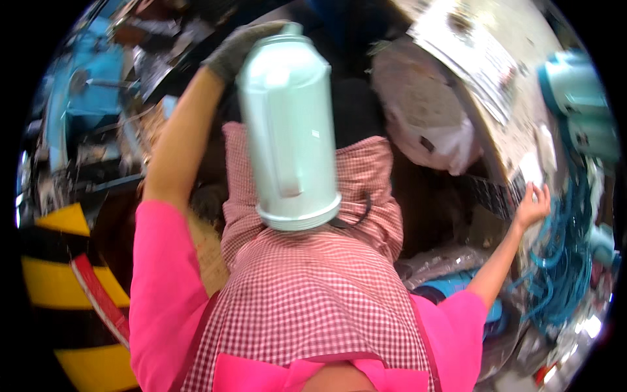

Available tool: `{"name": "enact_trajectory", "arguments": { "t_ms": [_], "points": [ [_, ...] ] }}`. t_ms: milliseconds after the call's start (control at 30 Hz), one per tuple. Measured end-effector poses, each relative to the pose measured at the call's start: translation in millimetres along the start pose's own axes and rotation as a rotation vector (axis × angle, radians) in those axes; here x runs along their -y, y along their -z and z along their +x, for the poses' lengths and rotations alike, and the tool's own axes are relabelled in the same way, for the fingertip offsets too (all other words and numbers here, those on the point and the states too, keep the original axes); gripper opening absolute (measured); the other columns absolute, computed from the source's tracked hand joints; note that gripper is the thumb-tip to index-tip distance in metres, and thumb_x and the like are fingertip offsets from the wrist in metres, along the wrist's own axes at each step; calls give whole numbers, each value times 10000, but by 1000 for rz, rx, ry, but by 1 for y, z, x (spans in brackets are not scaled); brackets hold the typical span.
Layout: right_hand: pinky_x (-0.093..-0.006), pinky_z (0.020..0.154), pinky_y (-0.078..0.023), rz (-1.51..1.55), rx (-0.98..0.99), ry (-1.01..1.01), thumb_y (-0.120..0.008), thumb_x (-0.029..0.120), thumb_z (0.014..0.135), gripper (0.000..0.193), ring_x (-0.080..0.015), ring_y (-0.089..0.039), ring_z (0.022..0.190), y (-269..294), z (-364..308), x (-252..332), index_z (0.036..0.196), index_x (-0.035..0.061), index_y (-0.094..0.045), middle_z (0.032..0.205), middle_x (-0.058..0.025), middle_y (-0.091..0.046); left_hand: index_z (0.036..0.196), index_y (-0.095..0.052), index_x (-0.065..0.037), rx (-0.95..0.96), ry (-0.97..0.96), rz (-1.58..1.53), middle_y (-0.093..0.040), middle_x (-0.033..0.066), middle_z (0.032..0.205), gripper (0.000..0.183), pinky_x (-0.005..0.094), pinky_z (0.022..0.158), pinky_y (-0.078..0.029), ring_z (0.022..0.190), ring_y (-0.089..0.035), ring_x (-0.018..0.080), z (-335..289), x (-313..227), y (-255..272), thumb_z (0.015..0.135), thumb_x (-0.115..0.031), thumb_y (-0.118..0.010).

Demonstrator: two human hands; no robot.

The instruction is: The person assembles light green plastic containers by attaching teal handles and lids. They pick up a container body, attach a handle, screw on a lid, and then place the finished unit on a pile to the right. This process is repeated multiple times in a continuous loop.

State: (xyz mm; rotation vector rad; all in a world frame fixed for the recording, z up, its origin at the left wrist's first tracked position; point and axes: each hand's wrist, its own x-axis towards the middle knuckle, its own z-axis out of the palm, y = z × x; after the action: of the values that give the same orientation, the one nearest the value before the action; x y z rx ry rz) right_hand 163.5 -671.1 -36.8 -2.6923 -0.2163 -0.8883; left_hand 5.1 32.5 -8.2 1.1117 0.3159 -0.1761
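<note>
So, your gray-gloved left hand [240,51] gripped the glossy mint-green cylindrical flask [294,137], which needed steadying; your bare right hand [533,208] half-curled, hold unclear.

Printed papers [467,62] on a pale tabletop [528,98]

Head-worn fisheye view, facing steeply down, close above the checked apron [320,294]

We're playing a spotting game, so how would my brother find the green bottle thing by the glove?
Start with the checked apron in the middle of the picture. Overlapping it is a tall, pale green, bottle-shaped container, with the gloved left hand at its narrow top. Similar pale green things sit at the right edge, but only this one is in front of the apron.
</note>
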Motion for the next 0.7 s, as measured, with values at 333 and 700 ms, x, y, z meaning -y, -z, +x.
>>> {"name": "enact_trajectory", "arguments": {
  "t_ms": [333, 700],
  "points": [
    [-185, 568, -435, 1441, 1252, -360, -729, 25, 824, 78, -30, -545, 627, 35, -141, 387, 842, -15, -664, 706, 4, -638, 986, -711, -48, -19, 26, -33, -724, 95, 904, 324, 293, 747, -594, 768, -699, 156, 46, 57, 30, 869, -350, -712],
    [-200, 555, -444, 1313, 1238, -334, -762, 75, 804, 138, -51, -553, 593, 36, -150, 396, 820, -16, -661, 657, -16, -629, 1041, -716, -63, 13, -11, -53, -721, 107, 954, 360, 319, 754, -595, 824, -698, 165, 45, 60, 31, 825, -347, -764]
  ]
}}
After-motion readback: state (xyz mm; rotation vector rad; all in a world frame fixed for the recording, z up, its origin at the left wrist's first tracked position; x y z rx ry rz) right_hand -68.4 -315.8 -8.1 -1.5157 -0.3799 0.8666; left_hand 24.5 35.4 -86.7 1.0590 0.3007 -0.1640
